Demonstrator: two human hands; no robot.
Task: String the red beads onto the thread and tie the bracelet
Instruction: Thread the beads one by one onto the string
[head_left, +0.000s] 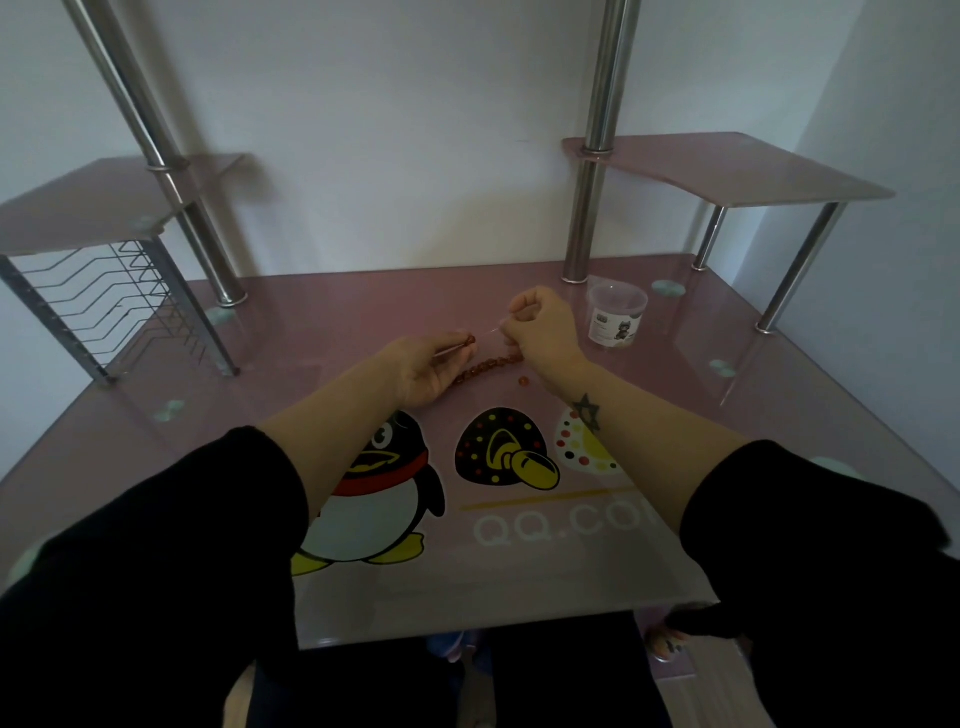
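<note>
In the head view the left hand (430, 371) is pinching a red bead (470, 340) on the thread (489, 331) while the right hand (545, 328) is gripping that thread taut (best kept so) above the strung beads (488, 366) on the table (322, 322).

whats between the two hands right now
Head view: a taut thread carrying one red bead, with the strung beads below it.
</note>
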